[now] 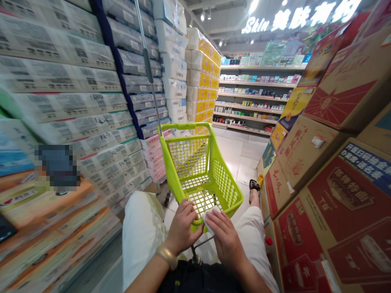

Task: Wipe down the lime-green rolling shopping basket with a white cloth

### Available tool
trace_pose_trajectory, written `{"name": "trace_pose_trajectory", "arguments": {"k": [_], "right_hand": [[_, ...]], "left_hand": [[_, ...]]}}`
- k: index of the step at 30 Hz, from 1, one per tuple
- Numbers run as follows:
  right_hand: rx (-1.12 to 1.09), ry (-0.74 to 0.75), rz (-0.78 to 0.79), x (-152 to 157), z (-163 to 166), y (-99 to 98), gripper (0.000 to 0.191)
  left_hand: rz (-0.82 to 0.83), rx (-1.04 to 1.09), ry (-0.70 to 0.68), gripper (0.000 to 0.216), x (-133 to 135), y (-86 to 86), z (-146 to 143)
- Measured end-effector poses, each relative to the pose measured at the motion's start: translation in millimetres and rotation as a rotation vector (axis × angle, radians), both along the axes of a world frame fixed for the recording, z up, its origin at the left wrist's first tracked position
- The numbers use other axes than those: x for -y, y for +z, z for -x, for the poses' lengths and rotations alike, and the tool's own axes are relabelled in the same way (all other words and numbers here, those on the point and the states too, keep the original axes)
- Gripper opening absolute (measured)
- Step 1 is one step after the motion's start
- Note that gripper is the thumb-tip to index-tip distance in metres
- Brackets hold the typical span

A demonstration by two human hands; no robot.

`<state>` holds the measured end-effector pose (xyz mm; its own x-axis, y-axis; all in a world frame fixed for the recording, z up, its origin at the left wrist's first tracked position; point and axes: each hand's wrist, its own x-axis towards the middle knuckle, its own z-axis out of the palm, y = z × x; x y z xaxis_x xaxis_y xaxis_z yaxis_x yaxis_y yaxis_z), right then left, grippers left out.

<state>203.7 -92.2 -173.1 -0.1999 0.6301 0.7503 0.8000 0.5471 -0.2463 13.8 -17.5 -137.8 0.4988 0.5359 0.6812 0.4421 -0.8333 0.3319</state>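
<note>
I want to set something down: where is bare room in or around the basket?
Bare floor lies beyond the basket, bordered by the yellow packs, far shelves and cartons. The basket itself looks free between its walls. The left hand, right hand and a white wad crowd its near end; white packs crowd the left, cartons the right.

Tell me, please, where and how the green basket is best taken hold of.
Probably by the near rim of the green basket, from the person's side, fingers over and thumb outside: it is a narrow lip facing the person. The left hand rests there, beside the right hand.
</note>
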Motion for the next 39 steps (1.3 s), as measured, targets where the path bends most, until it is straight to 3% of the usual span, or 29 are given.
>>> {"name": "trace_pose_trajectory", "arguments": {"k": [2, 5, 7, 13, 15, 19, 21, 26, 33, 39], "right_hand": [[-0.039, -0.053, -0.027, -2, -5, -1.1, 0.052], [-0.18, -0.279, -0.081, -6, -20, -3.6, 0.047], [-0.214, -0.325, -0.083, -5, -20, -3.2, 0.045], [-0.031, 0.056, 0.01, 1, 12, 4.1, 0.054], [-0.061, 0.003, 0.001, -1, 5, 3.1, 0.053], [-0.203, -0.259, -0.043, -4, -16, -2.0, 0.046], [-0.19, -0.236, -0.021, -2, -13, -1.8, 0.046], [-0.055, 0.03, 0.012, 2, 7, 2.4, 0.05], [-0.216, -0.299, -0.045, -4, -23, -4.7, 0.045], [-0.055, 0.003, 0.016, 0, -1, 1.9, 0.052]], "left_hand": [[-0.002, -0.005, 0.001, 0.012, 0, 0.1, 0], [-0.002, -0.007, 0.001, 0.013, 0, -0.4, 1], [0.003, -0.004, 0.0, 0.013, 0, -0.8, 0], [0.003, -0.011, -0.013, 0.011, -1, -1.5, -1], [0.001, -0.018, -0.011, 0.012, 0, -1.4, 0], [-0.001, -0.021, 0.003, 0.013, 0, -1.3, 1], [-0.003, -0.014, 0.002, 0.013, 0, -1.2, 1], [0.001, -0.005, -0.007, 0.013, -1, -0.8, 0], [0.003, -0.012, 0.001, 0.013, 0, -1.5, 0], [0.007, -0.01, -0.002, 0.014, 0, -1.0, 0]]}}
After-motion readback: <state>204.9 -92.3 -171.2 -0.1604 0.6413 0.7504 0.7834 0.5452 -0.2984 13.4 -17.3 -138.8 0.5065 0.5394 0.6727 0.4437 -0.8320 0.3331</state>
